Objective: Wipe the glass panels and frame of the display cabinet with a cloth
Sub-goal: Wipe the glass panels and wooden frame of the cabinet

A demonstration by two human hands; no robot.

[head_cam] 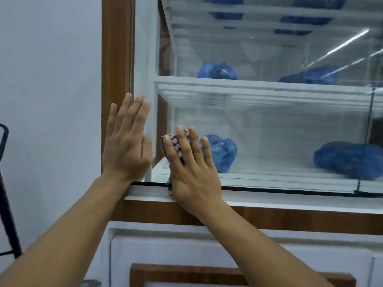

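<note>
The display cabinet has a brown wooden frame (116,59) and a glass front panel (279,125) with white shelves behind it. My right hand (192,168) lies flat with straight fingers, pressing a blue and white checked cloth (176,145) against the lower left corner of the glass. The cloth shows only between and beside the fingers. My left hand (127,141) is flat with straight fingers against the cabinet's left post, beside the glass edge, and holds nothing.
Blue plastic-wrapped bundles (220,152) sit on the shelves behind the glass, another (348,160) at the right. A white lower door (186,249) with brown trim is below. A black frame (6,183) stands by the grey wall at left.
</note>
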